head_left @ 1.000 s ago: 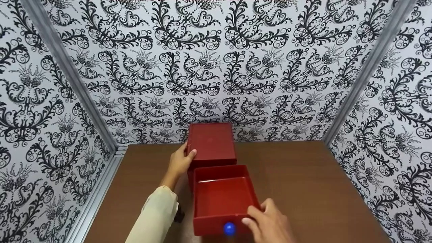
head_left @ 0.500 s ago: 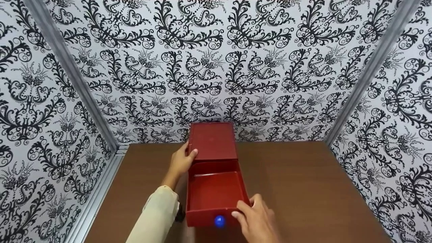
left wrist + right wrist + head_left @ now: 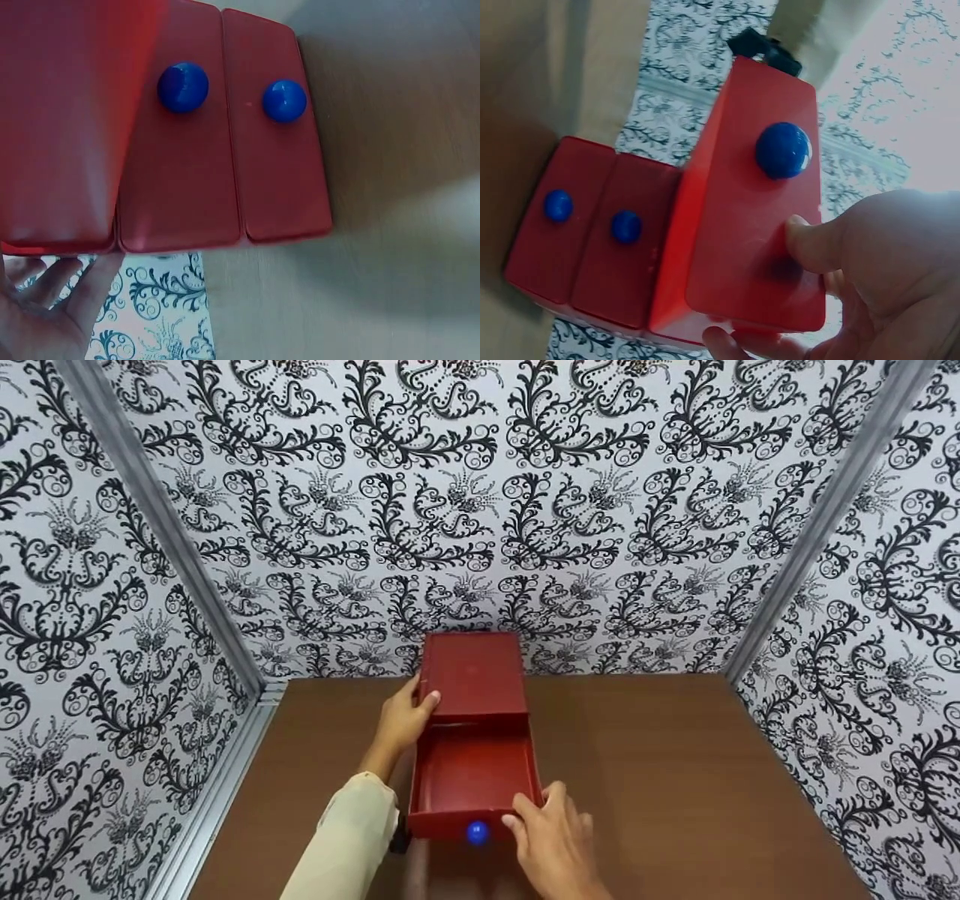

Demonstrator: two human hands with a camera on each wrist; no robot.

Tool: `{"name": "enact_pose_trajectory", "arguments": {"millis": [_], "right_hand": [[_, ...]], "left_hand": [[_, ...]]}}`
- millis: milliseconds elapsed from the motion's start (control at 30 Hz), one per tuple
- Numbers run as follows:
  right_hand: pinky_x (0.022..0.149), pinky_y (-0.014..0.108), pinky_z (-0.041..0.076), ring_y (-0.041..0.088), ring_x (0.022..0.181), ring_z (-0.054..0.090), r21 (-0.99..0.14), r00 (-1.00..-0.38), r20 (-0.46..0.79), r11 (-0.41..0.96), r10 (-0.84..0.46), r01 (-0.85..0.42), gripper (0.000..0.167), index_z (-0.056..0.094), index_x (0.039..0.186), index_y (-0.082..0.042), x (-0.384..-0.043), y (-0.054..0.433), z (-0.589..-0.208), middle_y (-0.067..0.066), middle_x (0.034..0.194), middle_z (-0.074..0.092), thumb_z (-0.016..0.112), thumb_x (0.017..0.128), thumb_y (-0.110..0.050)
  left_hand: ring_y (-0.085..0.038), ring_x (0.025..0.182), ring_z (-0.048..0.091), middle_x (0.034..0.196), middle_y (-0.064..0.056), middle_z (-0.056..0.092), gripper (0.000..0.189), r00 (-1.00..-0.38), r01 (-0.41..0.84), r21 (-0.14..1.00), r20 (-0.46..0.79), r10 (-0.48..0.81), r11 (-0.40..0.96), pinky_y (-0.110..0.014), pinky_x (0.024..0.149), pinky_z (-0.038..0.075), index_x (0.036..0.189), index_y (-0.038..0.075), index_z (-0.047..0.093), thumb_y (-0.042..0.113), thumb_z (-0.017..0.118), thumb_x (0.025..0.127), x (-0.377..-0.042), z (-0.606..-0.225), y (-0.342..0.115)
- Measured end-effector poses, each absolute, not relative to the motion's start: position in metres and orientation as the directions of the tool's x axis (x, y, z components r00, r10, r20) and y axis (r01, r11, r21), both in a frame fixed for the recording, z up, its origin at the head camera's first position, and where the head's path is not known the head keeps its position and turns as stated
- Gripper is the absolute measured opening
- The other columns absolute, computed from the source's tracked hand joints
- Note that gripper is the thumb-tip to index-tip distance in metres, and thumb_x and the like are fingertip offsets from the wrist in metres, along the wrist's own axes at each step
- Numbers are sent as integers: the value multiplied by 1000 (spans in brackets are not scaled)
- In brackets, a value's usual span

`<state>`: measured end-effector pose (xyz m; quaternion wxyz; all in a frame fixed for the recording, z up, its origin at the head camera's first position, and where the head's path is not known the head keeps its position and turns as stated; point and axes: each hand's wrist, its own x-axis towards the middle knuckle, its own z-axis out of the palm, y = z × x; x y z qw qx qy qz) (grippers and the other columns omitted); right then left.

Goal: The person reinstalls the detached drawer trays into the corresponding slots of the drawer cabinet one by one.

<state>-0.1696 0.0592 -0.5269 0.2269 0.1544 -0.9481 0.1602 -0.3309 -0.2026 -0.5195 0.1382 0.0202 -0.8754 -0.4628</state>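
A red cabinet (image 3: pixel 472 671) of stacked drawers stands on the brown table by the back wall. Its top drawer (image 3: pixel 442 826) is pulled well out, with a bare inside and a round blue knob (image 3: pixel 477 832) in front. My left hand (image 3: pixel 401 721) rests against the cabinet's left side, thumb on the top edge and fingers extended along the side. My right hand (image 3: pixel 553 840) pinches the drawer's front right corner, thumb on the front panel. Two lower drawers (image 3: pixel 615 259) are closed, each with a blue knob, as the right wrist view shows.
The brown wooden table (image 3: pixel 652 780) extends to both sides of the cabinet. Black-and-white patterned walls (image 3: pixel 465 510) with grey metal corner posts (image 3: pixel 817 525) enclose it at the back and both sides. A black strap (image 3: pixel 400 836) sits at my left wrist.
My right hand has moved the top drawer away from me and slightly left, into the cabinet, so its back end is now under the cabinet top. My left hand has kept its place.
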Motion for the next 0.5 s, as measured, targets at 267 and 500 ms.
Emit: {"name": "enact_pose_trajectory", "arguments": {"millis": [267,500], "right_hand": [[65,44,41,26,83,59,-206,-839,514,923,-180,-324,25,60,89,-24,-183,47,-546,8,96,50,71,90,-46],[78,54,42,36,117,57,-90,-623,738,877,-260,-473,42,68,122,-30,-192,57,-563,11,125,60,71,85,-50]], "left_hand": [[-38,120,64,129,-22,69,60,-962,95,822,222,-161,562,-52,106,47,151,7,49,29,65,98,-330,-520,-202],[-38,121,64,129,-21,69,59,-960,100,823,227,-163,560,-52,106,47,150,8,51,30,66,98,-332,-521,-204]]}}
